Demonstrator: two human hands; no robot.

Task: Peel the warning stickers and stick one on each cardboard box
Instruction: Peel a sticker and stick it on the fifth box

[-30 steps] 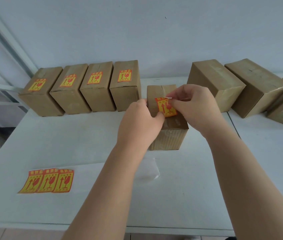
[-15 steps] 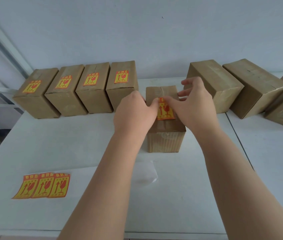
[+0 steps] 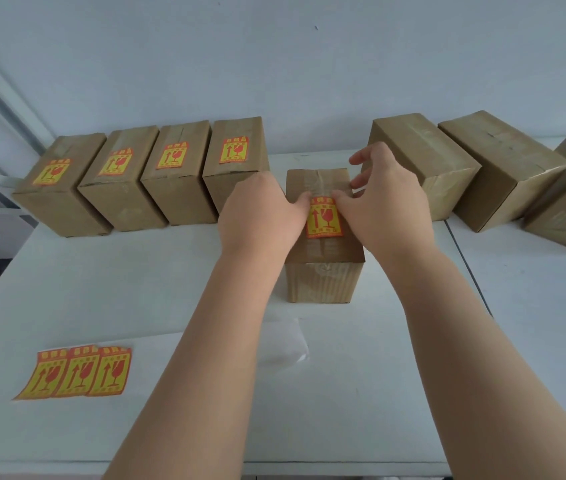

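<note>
A small cardboard box (image 3: 323,282) stands in the middle of the white table (image 3: 136,289). A yellow and red warning sticker (image 3: 324,221) lies flat on its top. My left hand (image 3: 260,209) presses a fingertip on the sticker's upper left corner; its other fingers are hidden behind the hand. My right hand (image 3: 385,202) presses the upper right corner, with the remaining fingers spread above the box. A sheet with three stickers (image 3: 77,372) lies at the front left.
Several stickered boxes (image 3: 177,174) line the back left against the wall. Three plain boxes (image 3: 423,164) sit at the back right, partly on a second table (image 3: 534,306). A clear film scrap (image 3: 288,344) lies in front of the middle box.
The sticker, held raised over the box a second ago, now lies flat on its top. Both hands have shifted from pinching it to pressing its upper edge.
</note>
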